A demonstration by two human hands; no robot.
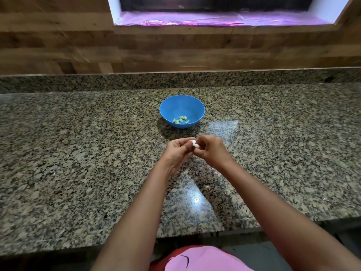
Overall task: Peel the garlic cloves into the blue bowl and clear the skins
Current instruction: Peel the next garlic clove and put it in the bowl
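Currently mid-peel: left hand (176, 151) and right hand (210, 151) are both pinching one garlic clove (194, 144), just short of the blue bowl (183, 105).
Fingers of both are clamping on the clove, held above the counter (78, 153). Risk: a hard tug is likely popping it out onto the counter, not the bowl; loose skin could be falling in with the peeled cloves (180, 119). Clove is showing white, small, probably slick; peeled ones are sitting greenish at the bowl's near side.
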